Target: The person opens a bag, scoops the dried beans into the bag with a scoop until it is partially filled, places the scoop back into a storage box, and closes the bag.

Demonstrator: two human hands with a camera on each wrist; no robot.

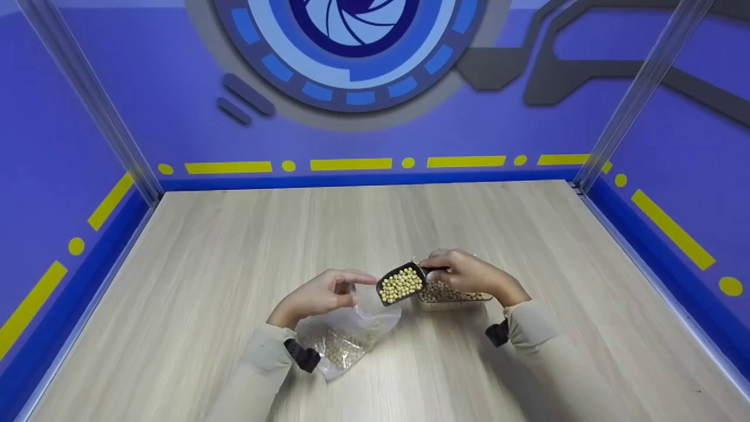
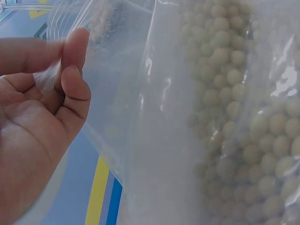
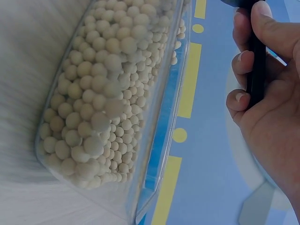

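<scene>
My right hand [image 1: 469, 272] grips the black handle [image 3: 256, 65] of a small scoop [image 1: 414, 268]. Round, pale yellow beans [image 1: 401, 284] fill the scoop, which is held above the table between the bag and the box. With thumb and fingers, my left hand [image 1: 319, 292] pinches the edge of a clear zip bag [image 2: 168, 122] near its mouth. More of the same beans lie inside that bag, low on the table. Under my right hand stands a clear plastic box [image 1: 451, 306] holding many beans [image 3: 89, 98]; the hand hides part of it in the head view.
The light wood-grain table [image 1: 263, 234] stretches out behind and to both sides of the hands. Blue printed panels [image 1: 363, 140] with metal corner posts [image 1: 638, 88] enclose it at the back and sides. A black wrist camera [image 1: 303, 355] sits over the bag.
</scene>
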